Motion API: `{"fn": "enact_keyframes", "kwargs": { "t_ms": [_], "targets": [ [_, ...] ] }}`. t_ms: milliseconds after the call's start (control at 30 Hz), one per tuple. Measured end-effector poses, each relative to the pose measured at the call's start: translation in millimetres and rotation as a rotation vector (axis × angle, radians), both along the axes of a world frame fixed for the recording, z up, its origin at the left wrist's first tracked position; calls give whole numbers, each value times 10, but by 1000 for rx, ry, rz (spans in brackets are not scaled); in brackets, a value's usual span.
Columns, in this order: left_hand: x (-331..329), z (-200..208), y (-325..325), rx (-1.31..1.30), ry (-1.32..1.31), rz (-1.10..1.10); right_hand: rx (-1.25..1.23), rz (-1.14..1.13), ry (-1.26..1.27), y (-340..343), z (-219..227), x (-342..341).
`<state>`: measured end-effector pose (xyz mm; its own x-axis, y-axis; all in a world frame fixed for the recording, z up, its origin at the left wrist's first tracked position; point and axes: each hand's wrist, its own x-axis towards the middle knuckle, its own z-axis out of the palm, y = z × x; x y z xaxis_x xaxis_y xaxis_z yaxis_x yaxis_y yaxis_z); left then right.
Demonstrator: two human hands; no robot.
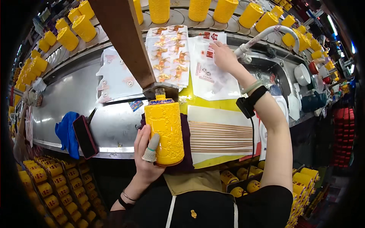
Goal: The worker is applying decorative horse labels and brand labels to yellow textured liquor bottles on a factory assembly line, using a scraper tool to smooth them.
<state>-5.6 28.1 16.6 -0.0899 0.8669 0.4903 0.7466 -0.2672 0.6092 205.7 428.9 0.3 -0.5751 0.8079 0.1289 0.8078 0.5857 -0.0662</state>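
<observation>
My left hand [146,167] is closed around the left side and lower part of a yellow embossed bottle [164,131], with a cut glove finger [151,148] on its thumb. The bottle's clear glass neck points away from me, by a bracket at the foot of a brown post [125,38]; a blue and red band circles its shoulder. My right hand [225,57] reaches to the top of a white decal sheet [218,85] with red prints. Its fingers are bunched on the sheet beside a red print; their tips are partly hidden.
Gold-figured decals [167,53] and a striped sheet [221,136] lie near the bottle. A faucet [266,36] arches over a sink [279,70] at right. Yellow bottles line a conveyor [182,17] behind. At left are a phone [85,136] and blue cloth [67,133].
</observation>
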Motion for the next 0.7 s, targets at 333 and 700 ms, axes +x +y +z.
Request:
{"fn": "enact_keyframes", "kwargs": {
  "t_ms": [333, 700],
  "targets": [
    [-13, 3, -10, -5, 17, 5, -108, -97, -46, 226, -99, -76],
    [-9, -29, -5, 1, 14, 2, 46, -109, -169, 54, 10, 314]
  ]
}}
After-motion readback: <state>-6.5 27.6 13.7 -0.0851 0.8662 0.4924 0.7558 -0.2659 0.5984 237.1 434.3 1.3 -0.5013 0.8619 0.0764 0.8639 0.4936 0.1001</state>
